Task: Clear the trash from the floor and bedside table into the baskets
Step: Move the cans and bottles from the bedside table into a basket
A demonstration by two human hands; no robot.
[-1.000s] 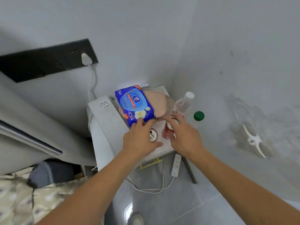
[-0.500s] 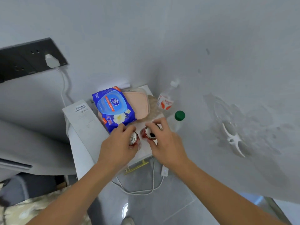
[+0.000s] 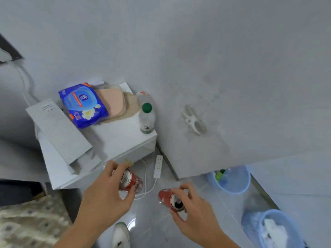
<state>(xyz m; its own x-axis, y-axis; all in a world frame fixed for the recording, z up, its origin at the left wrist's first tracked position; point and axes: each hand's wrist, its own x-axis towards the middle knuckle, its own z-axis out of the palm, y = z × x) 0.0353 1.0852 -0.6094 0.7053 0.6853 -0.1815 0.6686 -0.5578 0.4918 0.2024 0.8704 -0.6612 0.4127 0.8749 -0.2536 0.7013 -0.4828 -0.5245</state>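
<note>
Fingers of the left hand wrap a red can at lower centre; the right hand grips another can. Two blue baskets sit lower right, the bedside table upper left.

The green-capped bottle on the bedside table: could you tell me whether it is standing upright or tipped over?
Upright. The green-capped bottle stands on its base near the right edge of the bedside table, cap uppermost.

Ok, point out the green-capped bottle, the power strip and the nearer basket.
green-capped bottle (image 3: pixel 146 119): head view, clear body.
power strip (image 3: pixel 158 166): head view, white face.
nearer basket (image 3: pixel 250 221): head view, blue left wall.
</note>
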